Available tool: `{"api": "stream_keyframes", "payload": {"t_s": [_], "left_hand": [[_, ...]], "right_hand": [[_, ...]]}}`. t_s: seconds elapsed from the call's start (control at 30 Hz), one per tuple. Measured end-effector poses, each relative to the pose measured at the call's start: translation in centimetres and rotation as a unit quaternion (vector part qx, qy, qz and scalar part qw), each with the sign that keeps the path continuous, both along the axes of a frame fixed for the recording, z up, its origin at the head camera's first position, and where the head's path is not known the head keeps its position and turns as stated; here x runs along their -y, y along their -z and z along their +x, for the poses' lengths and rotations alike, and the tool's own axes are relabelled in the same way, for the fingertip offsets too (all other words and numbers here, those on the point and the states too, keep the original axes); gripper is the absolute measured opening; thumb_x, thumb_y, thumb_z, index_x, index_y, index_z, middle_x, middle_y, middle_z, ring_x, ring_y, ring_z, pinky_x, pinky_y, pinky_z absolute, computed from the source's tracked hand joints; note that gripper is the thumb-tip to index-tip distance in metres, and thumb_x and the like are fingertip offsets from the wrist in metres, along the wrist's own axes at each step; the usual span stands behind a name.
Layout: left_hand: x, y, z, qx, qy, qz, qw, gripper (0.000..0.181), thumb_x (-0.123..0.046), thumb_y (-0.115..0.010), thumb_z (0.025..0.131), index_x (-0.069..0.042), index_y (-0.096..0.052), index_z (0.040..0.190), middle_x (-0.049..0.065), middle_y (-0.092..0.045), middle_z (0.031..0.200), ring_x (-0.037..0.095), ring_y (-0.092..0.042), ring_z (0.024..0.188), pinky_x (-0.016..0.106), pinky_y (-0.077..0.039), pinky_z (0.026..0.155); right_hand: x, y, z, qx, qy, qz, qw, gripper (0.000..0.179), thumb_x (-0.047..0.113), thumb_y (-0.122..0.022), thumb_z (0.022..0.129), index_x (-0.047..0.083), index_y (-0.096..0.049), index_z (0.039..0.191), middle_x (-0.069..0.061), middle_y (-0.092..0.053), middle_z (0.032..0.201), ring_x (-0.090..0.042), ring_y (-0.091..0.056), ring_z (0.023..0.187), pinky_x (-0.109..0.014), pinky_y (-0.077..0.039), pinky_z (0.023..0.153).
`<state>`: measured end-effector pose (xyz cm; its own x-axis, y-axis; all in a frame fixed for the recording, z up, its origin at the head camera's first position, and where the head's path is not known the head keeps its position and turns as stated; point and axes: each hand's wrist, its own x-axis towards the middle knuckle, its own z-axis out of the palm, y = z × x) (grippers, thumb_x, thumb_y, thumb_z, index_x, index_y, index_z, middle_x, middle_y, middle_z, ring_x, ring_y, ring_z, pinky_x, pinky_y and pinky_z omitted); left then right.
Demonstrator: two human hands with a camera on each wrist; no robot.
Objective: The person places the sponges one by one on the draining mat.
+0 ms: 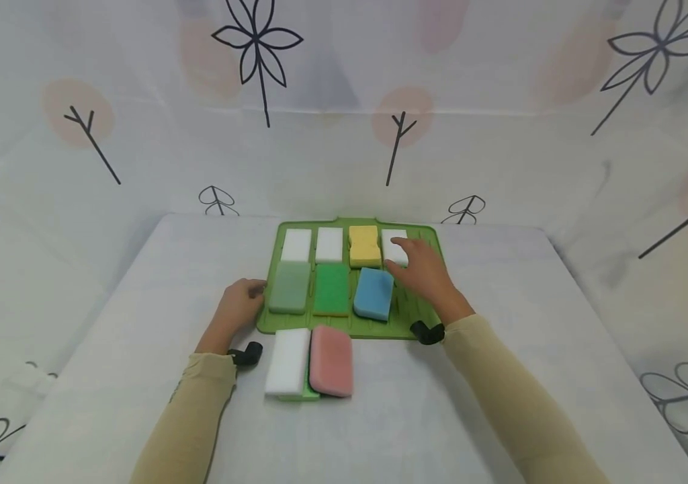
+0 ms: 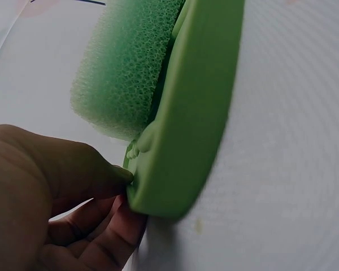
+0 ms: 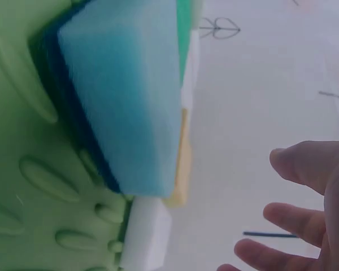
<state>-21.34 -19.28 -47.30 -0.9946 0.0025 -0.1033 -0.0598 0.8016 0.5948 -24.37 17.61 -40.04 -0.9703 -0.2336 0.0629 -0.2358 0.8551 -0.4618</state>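
A green ribbed tray (image 1: 404, 316) lies on the table with sponges set on it in two rows. My left hand (image 1: 241, 309) pinches the tray's left edge between thumb and fingers, close to a pale green sponge (image 2: 124, 73). Over the tray's right side is my right hand (image 1: 425, 275), fingers spread and holding nothing. It overlaps a white sponge (image 1: 389, 246) at the back right. A blue sponge (image 1: 373, 294) sits slightly turned in the front row, right of a bright green sponge (image 1: 331, 289). The yellow sponge (image 1: 365, 247) stands between white ones in the back row.
In front of the tray, a white sponge (image 1: 287, 361) and a pink sponge (image 1: 331, 361) lie side by side, with a light green piece (image 1: 302, 396) partly hidden beneath. The white cloth-covered table (image 1: 441, 417) meets patterned fabric walls (image 1: 332, 154) at the back and sides.
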Motion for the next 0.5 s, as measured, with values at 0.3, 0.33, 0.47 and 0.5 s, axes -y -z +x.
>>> {"api": "stream_keyframes", "payload": {"t_s": [0.3, 0.33, 0.47, 0.5], "left_hand": [[-0.1, -0.2, 0.1, 0.001, 0.001, 0.0, 1.0, 0.046, -0.012, -0.047, 0.092, -0.002, -0.053, 0.137, 0.019, -0.059, 0.126, 0.033, -0.055, 0.117, 0.05, -0.046, 0.101], [0.0, -0.2, 0.0, 0.002, 0.003, 0.0, 1.0, 0.046, -0.012, -0.047, 0.092, -0.002, -0.052, 0.137, 0.02, -0.059, 0.126, 0.033, -0.055, 0.117, 0.05, -0.046, 0.101], [0.0, -0.1, 0.0, 0.002, 0.006, 0.0, 1.0, 0.046, -0.012, -0.047, 0.092, -0.001, -0.052, 0.137, 0.02, -0.06, 0.126, 0.033, -0.056, 0.116, 0.05, -0.047, 0.1], [0.0, -0.1, 0.0, 0.002, 0.006, 0.001, 1.0, 0.046, -0.011, -0.047, 0.092, -0.001, -0.052, 0.137, 0.02, -0.06, 0.126, 0.033, -0.056, 0.116, 0.05, -0.047, 0.1]], "right_hand": [[1.4, -0.6, 3.0, -0.031, -0.03, 0.026, 0.9987, 0.06, 0.042, -0.056, 0.094, 0.014, -0.042, 0.146, -0.019, -0.043, 0.147, -0.041, -0.04, 0.134, -0.06, -0.037, 0.107], [1.5, -0.7, 3.3, -0.033, -0.035, 0.025, 0.9986, 0.06, 0.041, -0.057, 0.094, 0.014, -0.042, 0.146, -0.019, -0.043, 0.147, -0.041, -0.04, 0.134, -0.06, -0.038, 0.107], [2.3, -0.7, 4.4, -0.04, -0.049, 0.018, 0.9978, 0.059, 0.04, -0.058, 0.094, 0.014, -0.044, 0.145, -0.017, -0.045, 0.145, -0.039, -0.044, 0.132, -0.058, -0.041, 0.105], [2.4, -0.7, 4.7, -0.043, -0.053, 0.016, 0.9975, 0.058, 0.04, -0.058, 0.094, 0.014, -0.045, 0.144, -0.017, -0.046, 0.145, -0.039, -0.045, 0.131, -0.057, -0.042, 0.104]]}}
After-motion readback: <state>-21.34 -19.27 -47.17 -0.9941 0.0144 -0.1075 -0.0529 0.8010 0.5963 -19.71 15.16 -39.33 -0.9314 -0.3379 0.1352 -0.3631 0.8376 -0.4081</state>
